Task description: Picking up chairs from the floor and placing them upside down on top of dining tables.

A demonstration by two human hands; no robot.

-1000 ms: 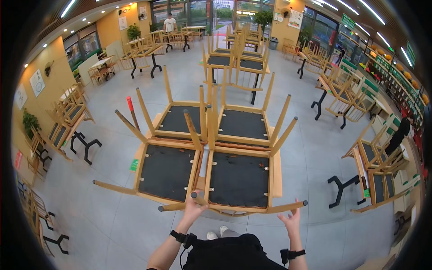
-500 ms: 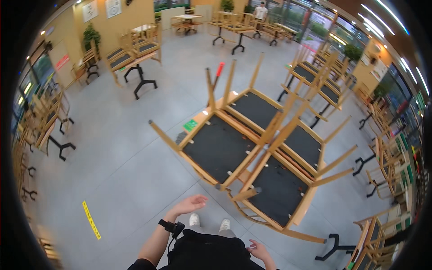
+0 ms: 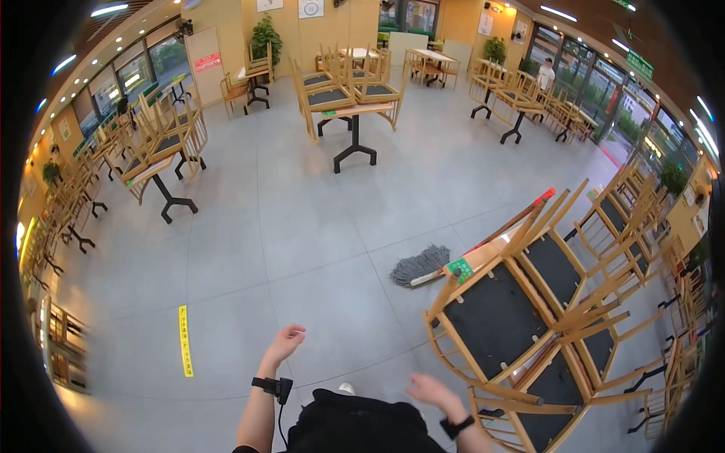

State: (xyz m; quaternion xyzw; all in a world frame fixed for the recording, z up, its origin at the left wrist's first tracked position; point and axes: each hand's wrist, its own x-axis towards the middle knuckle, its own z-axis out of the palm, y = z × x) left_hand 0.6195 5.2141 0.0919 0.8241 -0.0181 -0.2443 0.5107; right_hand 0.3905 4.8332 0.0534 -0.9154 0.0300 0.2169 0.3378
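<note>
My left hand (image 3: 285,345) hangs in the air over the floor, fingers loosely bent and apart, holding nothing. A black band with a small device (image 3: 272,387) sits on that wrist. My right hand (image 3: 432,390) is raised just left of the upturned chairs, somewhat blurred, open and with nothing in it. Several wooden chairs with dark seat undersides (image 3: 498,321) are stacked upside down on a table (image 3: 495,251) at my right. Beyond the table corner, a grey string mop (image 3: 420,264) rests on the floor, its red-ended handle (image 3: 521,217) slanting along the table edge.
More tables with upturned chairs stand ahead (image 3: 355,113), at the left (image 3: 162,155) and at the far right (image 3: 623,211). A yellow strip (image 3: 186,341) marks the grey tiled floor. One person (image 3: 545,74) stands far off near the glass front.
My view has turned left, so the chair-stacked table has shifted right and the mop head shows fully. My right hand has risen beside the chairs; my left hand stays in front of me.
</note>
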